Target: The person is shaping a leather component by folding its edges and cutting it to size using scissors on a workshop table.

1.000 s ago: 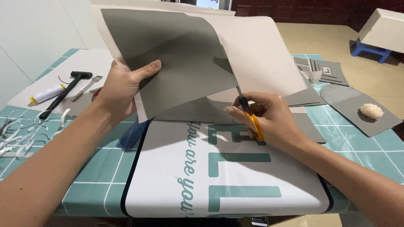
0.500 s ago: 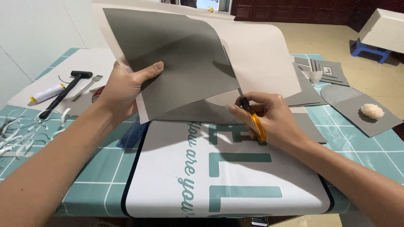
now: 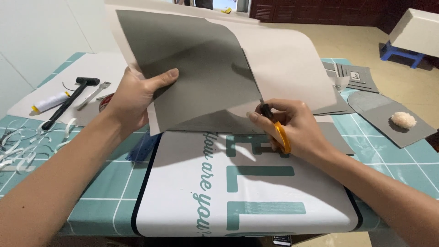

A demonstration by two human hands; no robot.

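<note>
Left hand: the left hand [image 3: 137, 98] pinches the near left edge of the grey sheet [image 3: 196, 68], thumb on the grey face, the other fingers hidden behind it; the grip lifts the sheet off the counter, likely so the blades get clear room under the cut.
Right hand: the right hand [image 3: 292, 130] is closed through the yellow loops of the scissors [image 3: 273, 123], its fingers curled tight on the handles; the dark blades point up and away from these fingers into the sheet's lower edge.
Blades: only a short part shows at the cut, so I cannot tell how far apart they stand.
Grey sheet: held upright and bowed between the two hands, grey side toward the camera, pale backing curling off to the right beyond the scissors; a split runs up from the blades, and it seems held taut so it feeds straight.
White mat: a white mat with teal lettering [image 3: 247, 183] lies flat just below both hands, likely serving as a work surface.
Counter: the counter [image 3: 100, 183] wears a teal checked cloth.
Left of the left fingers: a black hammer [image 3: 68, 100] and a white thread spool [image 3: 48, 101] lie well apart, out of the cutting path, with white strips [image 3: 18, 146] nearer the edge.
Right of the right fingers: cut grey pieces [image 3: 388, 121], one carrying a pale fluffy tuft [image 3: 403, 120], are set aside.
</note>
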